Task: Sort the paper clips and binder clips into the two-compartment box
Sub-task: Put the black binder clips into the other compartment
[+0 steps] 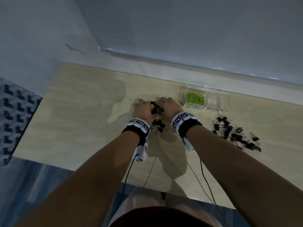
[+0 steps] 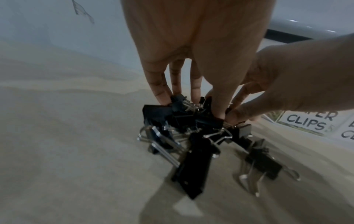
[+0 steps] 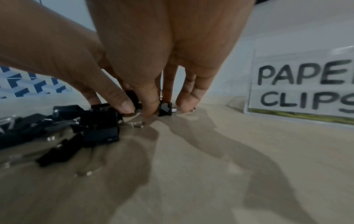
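A small heap of black binder clips (image 1: 157, 124) (image 2: 191, 136) (image 3: 99, 125) lies on the pale wooden table (image 1: 82, 122), left of the clear two-compartment box (image 1: 182, 95). My left hand (image 1: 142, 107) (image 2: 193, 100) reaches down onto the heap, fingers and thumb closed around several clips. Beside it, my right hand (image 1: 167, 104) (image 3: 137, 106) pinches a clip between thumb and forefinger, with another clip (image 3: 165, 108) held among its fingers. Green paper clips (image 1: 195, 97) fill the compartment labelled PAPER CLIPS (image 3: 306, 84). The BINDER CLIPS compartment (image 1: 216, 99) looks empty.
A larger scatter of black binder clips (image 1: 236, 135) lies to the right, in front of the box. A blue patterned surface (image 1: 14, 120) borders the table's left edge. Wrist-camera cables (image 1: 203, 169) trail towards me. A wall ledge (image 1: 164, 69) runs behind the table.
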Tool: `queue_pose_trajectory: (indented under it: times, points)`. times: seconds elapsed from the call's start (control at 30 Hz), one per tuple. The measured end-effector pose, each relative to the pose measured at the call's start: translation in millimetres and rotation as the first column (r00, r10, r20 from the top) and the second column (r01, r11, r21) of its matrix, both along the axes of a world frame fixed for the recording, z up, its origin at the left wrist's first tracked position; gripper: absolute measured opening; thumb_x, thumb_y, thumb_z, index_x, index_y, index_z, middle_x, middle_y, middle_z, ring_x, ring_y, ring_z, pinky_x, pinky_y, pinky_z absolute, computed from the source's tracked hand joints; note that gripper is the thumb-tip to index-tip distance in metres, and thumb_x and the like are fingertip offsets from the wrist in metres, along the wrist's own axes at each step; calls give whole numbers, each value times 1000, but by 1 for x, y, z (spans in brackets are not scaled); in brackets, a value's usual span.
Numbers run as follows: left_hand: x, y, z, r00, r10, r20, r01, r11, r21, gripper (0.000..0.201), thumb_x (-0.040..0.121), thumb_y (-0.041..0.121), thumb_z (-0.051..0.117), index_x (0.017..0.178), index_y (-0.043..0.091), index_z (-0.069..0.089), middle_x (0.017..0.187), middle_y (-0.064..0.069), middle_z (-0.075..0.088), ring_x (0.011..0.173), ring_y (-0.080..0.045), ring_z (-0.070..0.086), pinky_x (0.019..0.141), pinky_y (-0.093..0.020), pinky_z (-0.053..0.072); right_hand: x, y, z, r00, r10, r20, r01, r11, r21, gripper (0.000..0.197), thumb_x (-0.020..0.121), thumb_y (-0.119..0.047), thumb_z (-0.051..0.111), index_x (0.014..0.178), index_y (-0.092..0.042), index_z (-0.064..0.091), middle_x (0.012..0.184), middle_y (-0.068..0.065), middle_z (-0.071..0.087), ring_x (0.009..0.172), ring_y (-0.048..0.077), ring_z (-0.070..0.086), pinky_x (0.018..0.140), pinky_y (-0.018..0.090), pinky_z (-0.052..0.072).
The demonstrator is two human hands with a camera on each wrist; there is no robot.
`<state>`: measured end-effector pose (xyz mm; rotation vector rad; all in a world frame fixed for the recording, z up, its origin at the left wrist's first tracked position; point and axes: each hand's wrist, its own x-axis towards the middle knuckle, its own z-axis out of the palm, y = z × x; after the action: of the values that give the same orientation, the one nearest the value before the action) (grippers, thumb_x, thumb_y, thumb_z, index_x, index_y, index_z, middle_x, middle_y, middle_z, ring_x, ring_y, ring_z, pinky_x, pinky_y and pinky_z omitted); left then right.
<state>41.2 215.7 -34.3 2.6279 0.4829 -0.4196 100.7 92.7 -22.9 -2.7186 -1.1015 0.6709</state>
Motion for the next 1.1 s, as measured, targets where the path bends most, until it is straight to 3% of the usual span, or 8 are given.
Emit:
queue_pose_trajectory:
  times: [0.1, 0.2, 0.4, 0.67, 0.77, 0.87, 0.97, 1.1]
  points:
    - [-6, -4, 2, 1000, 4, 13, -3, 998, -66, 15, 76, 24, 62, 88, 15, 64, 105, -8, 54, 100, -30, 49, 90, -35, 38, -5, -12, 1, 999, -54, -4, 54, 992, 115, 30, 84, -11, 53, 113, -12, 61, 115, 10, 59, 105, 30, 51, 88, 29, 33]
    - [-16, -13, 2, 998, -2, 64, 12, 988, -153, 9, 72, 18, 68, 80, 16, 64, 103, -9, 52, 95, -30, 52, 87, -36, 45, -14, -31, -2, 988, -136, -80, 148, 974, 173, 15, 80, -7, 57, 93, -7, 62, 102, 14, 59, 97, 34, 54, 80, 35, 39]
    - [-31, -31, 8, 991, -65, 115, 94, 958, -270, 16, 71, 12, 77, 79, 7, 64, 96, -4, 41, 80, -23, 53, 75, -23, 42, -36, -71, -6, 965, -237, -114, 248, 964, 95, 14, 84, -8, 56, 96, -5, 63, 106, 16, 51, 95, 34, 53, 81, 38, 46]
    - [-28, -42, 9, 976, -143, 165, 184, 946, -266, 19, 71, 13, 78, 77, 2, 64, 91, -4, 46, 77, -19, 52, 75, -24, 44, -56, -120, -1, 926, -349, -146, 365, 925, 103, 14, 82, -4, 56, 92, -5, 65, 103, 16, 59, 93, 33, 57, 80, 37, 47]
    - [-25, -51, 12, 969, -169, 179, 215, 933, -287, 18, 70, 12, 78, 77, 3, 65, 88, -3, 49, 73, -17, 50, 73, -25, 45, -56, -138, 3, 849, -481, -218, 521, 832, 191, 8, 77, -2, 61, 78, -9, 64, 85, 11, 66, 82, 29, 62, 75, 36, 51]
    - [-18, -71, 20, 959, -204, 198, 257, 920, -297, 15, 69, 13, 78, 74, 5, 65, 83, 0, 51, 67, -15, 50, 67, -22, 40, -50, -158, 15, 717, -635, -289, 697, 644, 315, 9, 75, -2, 69, 73, -10, 64, 72, 5, 66, 71, 20, 63, 68, 30, 53]
    - [-6, -100, 34, 945, -219, 242, 293, 895, -337, 15, 71, 14, 78, 74, 7, 65, 83, 0, 55, 66, -11, 51, 64, -17, 39, -33, -177, 34, 611, -732, -303, 775, 473, 419, 9, 78, -6, 71, 76, -11, 64, 73, 0, 65, 67, 9, 61, 63, 18, 49]
    - [24, -144, 56, 931, -208, 301, 317, 870, -378, 12, 74, 12, 75, 74, 6, 64, 80, -1, 58, 65, -10, 50, 59, -14, 39, 6, -192, 46, 590, -780, -210, 745, 424, 515, 10, 80, -4, 68, 80, -14, 66, 82, 3, 69, 72, 11, 62, 71, 21, 53]
